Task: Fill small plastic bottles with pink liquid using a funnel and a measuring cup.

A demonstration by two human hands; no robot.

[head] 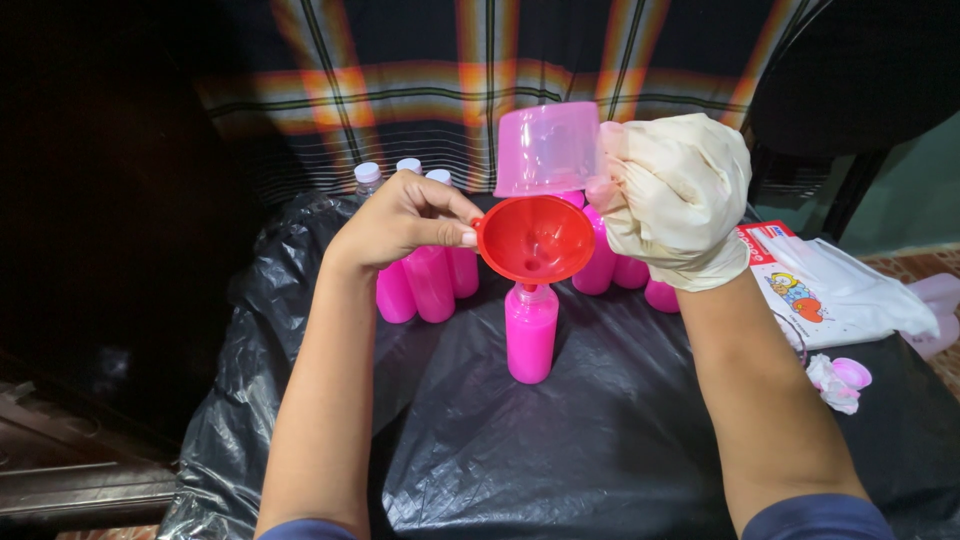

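Funnel is sitting upright in the pink bottle, left hand pinching its nine-o'clock rim; gloved right hand is gripping the tipped cup at twelve.

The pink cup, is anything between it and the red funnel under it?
Nothing visible. The pink cup, tipped in the gloved right hand, sits directly over the red funnel, which the left hand steadies on the pink bottle.

Bare left hand, cream latex glove on right hand, dark blue sleeve cuffs on both arms
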